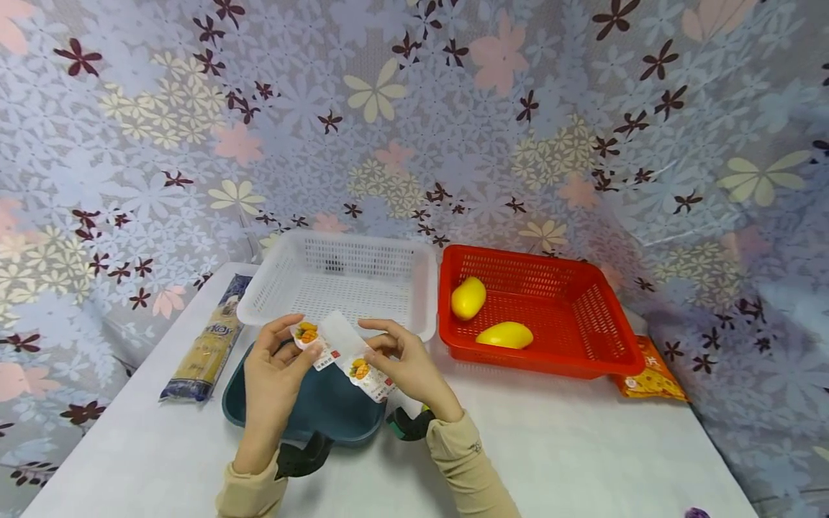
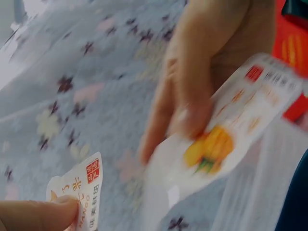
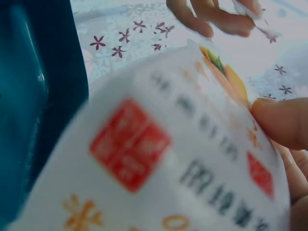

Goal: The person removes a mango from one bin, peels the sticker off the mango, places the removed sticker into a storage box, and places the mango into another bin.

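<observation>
My left hand (image 1: 272, 374) pinches a white label (image 1: 306, 333) printed with mangoes between thumb and fingers. In the left wrist view its thumb (image 2: 38, 215) lies over the print of this label. My right hand (image 1: 414, 367) pinches a second mango-printed label (image 1: 378, 388), whose blank white end (image 1: 340, 332) reaches up toward the left hand. This second label fills much of the right wrist view, with the right thumb (image 3: 284, 122) on its edge. Both hands are above a dark teal tray (image 1: 369, 434).
Behind stand a white basket (image 1: 259, 306) and a red basket (image 1: 544, 367) holding two yellow mangoes (image 1: 505, 335). A pasta packet (image 1: 210, 345) lies left, an orange snack packet (image 1: 654, 378) right. A purple thing (image 1: 696, 513) shows at the front edge; a floral cloth hangs behind.
</observation>
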Demonstrator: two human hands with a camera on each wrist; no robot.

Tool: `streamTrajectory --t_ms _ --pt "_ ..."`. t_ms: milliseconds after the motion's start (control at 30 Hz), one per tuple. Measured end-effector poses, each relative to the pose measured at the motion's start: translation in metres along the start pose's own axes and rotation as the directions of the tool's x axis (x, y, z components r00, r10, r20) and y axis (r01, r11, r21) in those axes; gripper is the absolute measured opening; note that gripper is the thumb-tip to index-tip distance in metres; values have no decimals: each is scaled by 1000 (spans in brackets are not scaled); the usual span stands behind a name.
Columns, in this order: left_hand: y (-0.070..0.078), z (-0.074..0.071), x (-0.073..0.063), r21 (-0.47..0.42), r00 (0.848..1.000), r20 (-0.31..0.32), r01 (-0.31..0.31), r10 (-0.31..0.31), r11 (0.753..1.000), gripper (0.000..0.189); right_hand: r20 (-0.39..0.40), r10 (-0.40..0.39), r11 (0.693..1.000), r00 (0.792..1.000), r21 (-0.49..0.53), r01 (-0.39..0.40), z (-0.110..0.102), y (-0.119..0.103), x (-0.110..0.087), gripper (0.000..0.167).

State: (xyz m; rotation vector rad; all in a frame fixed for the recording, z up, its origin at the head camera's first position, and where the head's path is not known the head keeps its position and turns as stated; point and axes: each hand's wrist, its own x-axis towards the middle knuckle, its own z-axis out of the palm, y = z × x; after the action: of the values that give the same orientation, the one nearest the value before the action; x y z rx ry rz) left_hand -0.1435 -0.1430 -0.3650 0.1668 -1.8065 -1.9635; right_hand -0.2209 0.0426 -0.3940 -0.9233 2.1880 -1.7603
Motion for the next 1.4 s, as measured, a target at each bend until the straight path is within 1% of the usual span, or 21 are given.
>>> streamTrajectory --t_ms 100,200,267,467,633,700,800,867,933,1000,1067,1133,1167,1233,1300,1333,1400 --pt "-7 12 -4 73 997 40 -73 70 995 47 -38 -5 1000 999 14 6 1 0 -10 45" --pt "-13 20 -8 101 990 46 -141 136 985 46 -36 -7 999 999 52 9 3 0 -16 47" --pt "-16 23 -10 107 986 43 -163 160 981 45 -30 -6 997 1000 76 9 4 2 -18 47" --pt "-23 27 -12 136 987 49 -158 153 978 47 -35 -1 992 999 126 5 5 6 -24 47" --pt "-28 30 -12 165 986 32 -169 166 972 47 -41 -10 987 999 157 17 6 6 -24 47" --pt "-29 31 -12 202 985 24 -173 172 964 50 -45 -14 986 999 164 21 6 7 -24 48" --pt "-31 33 -12 282 983 22 -180 182 942 57 -52 -21 987 998 159 29 6 9 -23 49" --pt "-32 33 -11 324 984 29 -174 174 930 70 -53 -21 986 998 164 30 6 10 -23 50" --pt "-33 32 -11 346 988 46 -154 147 925 85 -54 -22 984 998 175 31 5 10 -23 50" --pt "-32 30 -9 343 993 74 -114 95 932 99 -56 -27 979 998 200 38 5 10 -24 51" --pt "-31 28 -8 321 994 108 -61 27 945 105 -59 -37 973 998 224 50 5 10 -24 52" --pt "-30 27 -7 310 992 125 -26 -13 950 98 -63 -49 969 997 240 63 5 11 -24 52" --pt "-30 27 -7 303 992 124 -22 -16 953 91 -63 -51 966 997 248 65 5 11 -25 52" --pt "-30 29 -7 291 995 101 -35 6 956 68 -60 -42 966 997 252 56 6 12 -24 52" --pt "-30 30 -7 287 997 66 -60 43 956 47 -58 -35 966 998 254 49 7 13 -24 53" --pt "-31 30 -7 271 997 51 -68 56 960 39 -58 -30 966 998 257 44 8 14 -24 54" --pt "-31 30 -8 226 997 28 -72 67 971 33 -59 -18 967 998 253 33 10 14 -23 54"
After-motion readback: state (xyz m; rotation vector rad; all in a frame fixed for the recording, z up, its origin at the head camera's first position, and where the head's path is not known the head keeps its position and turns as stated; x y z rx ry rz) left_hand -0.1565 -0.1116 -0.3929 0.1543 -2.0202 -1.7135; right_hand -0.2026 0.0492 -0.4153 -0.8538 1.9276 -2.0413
